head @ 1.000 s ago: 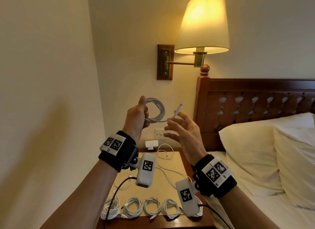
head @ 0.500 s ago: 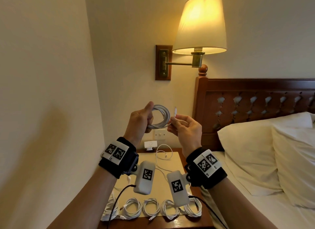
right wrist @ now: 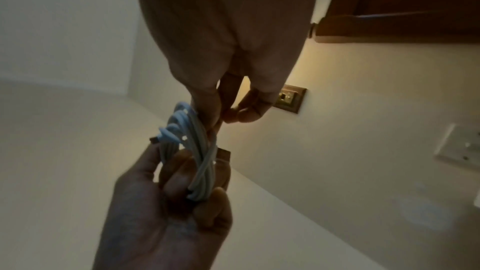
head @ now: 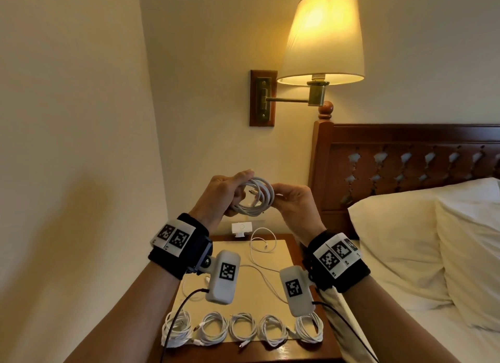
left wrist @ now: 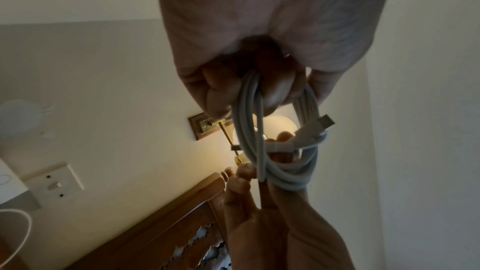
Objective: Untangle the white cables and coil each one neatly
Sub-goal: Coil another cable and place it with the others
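Sideways, coiled cable spans both hands.

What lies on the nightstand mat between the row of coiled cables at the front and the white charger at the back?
In the head view, one loose white cable still uncoiled snakes across the mat between the coiled cables and the charger.

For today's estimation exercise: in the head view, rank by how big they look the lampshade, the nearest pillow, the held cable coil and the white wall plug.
1. nearest pillow
2. lampshade
3. held cable coil
4. white wall plug
Nearness to the camera differs, so true sizes may rank otherwise.
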### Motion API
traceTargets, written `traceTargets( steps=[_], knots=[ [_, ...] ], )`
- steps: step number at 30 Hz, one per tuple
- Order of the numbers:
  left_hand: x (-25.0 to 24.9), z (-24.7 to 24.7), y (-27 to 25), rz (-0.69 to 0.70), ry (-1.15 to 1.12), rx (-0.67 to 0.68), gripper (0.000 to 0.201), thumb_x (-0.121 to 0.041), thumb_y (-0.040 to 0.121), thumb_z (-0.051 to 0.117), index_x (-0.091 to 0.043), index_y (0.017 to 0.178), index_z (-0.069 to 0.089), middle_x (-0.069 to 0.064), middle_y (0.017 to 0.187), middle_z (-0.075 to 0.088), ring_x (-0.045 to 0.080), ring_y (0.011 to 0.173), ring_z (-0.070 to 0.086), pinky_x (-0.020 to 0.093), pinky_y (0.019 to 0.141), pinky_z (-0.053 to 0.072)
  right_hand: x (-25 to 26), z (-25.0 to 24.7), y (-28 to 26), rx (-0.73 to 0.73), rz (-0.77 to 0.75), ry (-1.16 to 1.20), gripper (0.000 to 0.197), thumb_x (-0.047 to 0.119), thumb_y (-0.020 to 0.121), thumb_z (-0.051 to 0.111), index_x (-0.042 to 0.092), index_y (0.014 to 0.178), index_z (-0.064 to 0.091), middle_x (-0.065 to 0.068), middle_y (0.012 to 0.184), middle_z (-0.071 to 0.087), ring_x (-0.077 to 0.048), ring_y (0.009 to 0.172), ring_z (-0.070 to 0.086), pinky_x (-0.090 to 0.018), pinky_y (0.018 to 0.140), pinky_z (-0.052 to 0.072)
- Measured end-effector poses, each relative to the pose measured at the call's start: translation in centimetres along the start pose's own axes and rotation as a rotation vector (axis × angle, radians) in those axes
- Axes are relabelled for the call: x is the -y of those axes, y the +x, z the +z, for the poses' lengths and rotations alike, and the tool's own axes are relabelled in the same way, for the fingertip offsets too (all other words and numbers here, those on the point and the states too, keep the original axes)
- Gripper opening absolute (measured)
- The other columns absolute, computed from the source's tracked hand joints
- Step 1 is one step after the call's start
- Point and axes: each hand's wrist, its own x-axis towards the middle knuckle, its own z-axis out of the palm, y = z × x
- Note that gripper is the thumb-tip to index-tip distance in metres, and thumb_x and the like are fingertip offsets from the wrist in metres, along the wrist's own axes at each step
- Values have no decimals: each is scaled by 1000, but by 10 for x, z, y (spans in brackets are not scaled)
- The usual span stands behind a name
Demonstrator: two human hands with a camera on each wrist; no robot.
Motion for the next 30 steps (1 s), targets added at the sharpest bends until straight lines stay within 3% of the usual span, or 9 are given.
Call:
traceTargets(
  steps=[2, 7, 10, 13, 15, 20, 25, 27, 30],
  knots=[
    [1, 1, 1, -25, 0, -11, 37, -43, 92, 55, -11, 73, 51, -4, 50, 28, 17, 52, 22, 29, 51, 24, -2, 1, -2, 31, 77, 163, 22, -5, 87, 60, 11, 91, 75, -7, 88, 74, -19, 83, 67, -28, 84, 54],
    [-1, 7, 2, -45, 67, -86, 48, -46, 90, 58, -20, 53, 43, -5, 46, 32, 14, 45, 26, 25, 49, 25, -2, 3, -9, 87, 209, 488, 37, -7, 91, 49, 14, 85, 79, -5, 86, 74, -14, 83, 67, -24, 84, 53],
    [-1, 9, 4, -27, 125, -150, 48, -45, 91, 59, -17, 54, 46, -2, 47, 35, 12, 41, 27, 23, 46, 27, 0, 0, -11, 139, 284, 571, 30, -6, 90, 46, 4, 93, 74, -9, 90, 70, -18, 87, 62, -28, 87, 49],
    [3, 9, 5, -27, 137, -176, 47, -47, 90, 59, -13, 58, 49, 2, 52, 35, 13, 42, 26, 25, 48, 26, 3, 0, -10, 148, 299, 474, 18, 14, 85, 65, 4, 98, 70, -9, 94, 68, -20, 92, 60, -31, 89, 49],
    [7, 10, 4, -60, 112, -163, 48, -51, 90, 58, -16, 58, 46, 1, 53, 35, 13, 45, 28, 27, 51, 29, 4, 0, -9, 98, 280, 373, 31, 21, 76, 74, 5, 103, 70, -11, 95, 70, -22, 91, 63, -32, 88, 51],
    [11, 8, -1, -154, -38, -95, 50, -64, 82, 57, -15, 74, 57, -4, 59, 41, 12, 57, 34, 29, 57, 33, 4, 0, -5, -38, 182, 120, 18, 9, 83, 72, 10, 101, 72, -11, 91, 75, -24, 81, 69, -35, 78, 57],
    [15, 11, -3, -37, -16, -67, 39, -35, 76, 79, -11, 104, 66, -5, 69, 56, 5, 54, 47, 19, 47, 38, 4, 4, -5, -110, 63, -219, 15, 12, 82, 75, 12, 96, 71, 1, 80, 71, -10, 66, 67, -22, 62, 56],
    [17, 14, -2, 20, -13, -123, 32, -25, 79, 78, -14, 107, 67, -7, 73, 59, 1, 53, 51, 13, 44, 39, 4, 5, -5, -110, 60, -260, 16, 12, 82, 75, 11, 96, 68, 2, 77, 70, -9, 63, 67, -20, 60, 56],
    [20, 18, -2, 125, 49, -180, 22, -20, 82, 75, -11, 101, 72, -16, 60, 59, -3, 49, 49, 8, 45, 37, 4, 6, -5, -87, 45, -320, 15, 13, 82, 75, 12, 93, 64, 1, 73, 69, -9, 59, 66, -22, 59, 56]
  ],
)
